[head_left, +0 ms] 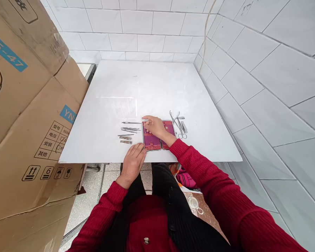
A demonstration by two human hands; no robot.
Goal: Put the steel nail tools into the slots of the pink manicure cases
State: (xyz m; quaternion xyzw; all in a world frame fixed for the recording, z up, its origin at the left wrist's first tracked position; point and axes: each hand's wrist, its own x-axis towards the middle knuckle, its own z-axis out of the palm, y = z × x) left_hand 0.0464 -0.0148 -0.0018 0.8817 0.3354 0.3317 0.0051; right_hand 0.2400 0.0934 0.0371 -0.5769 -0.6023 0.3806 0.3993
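An open manicure case with a purple-red lining and elastic loops lies near the table's front edge. Over its left half, my right hand is closed in a pinch on a thin metal manicure tool, whose exact kind is too small to tell. My left hand grips the case's lower left corner, fingers together. Left of the case lie several slim metal tools and two nail clippers. To its right are nippers, small scissors and another clipper.
The white table meets tiled walls at the back and right. Large cardboard boxes stand close on the left. A pale cable hangs in the back right corner. Below the table's front edge, a pink item shows on the right.
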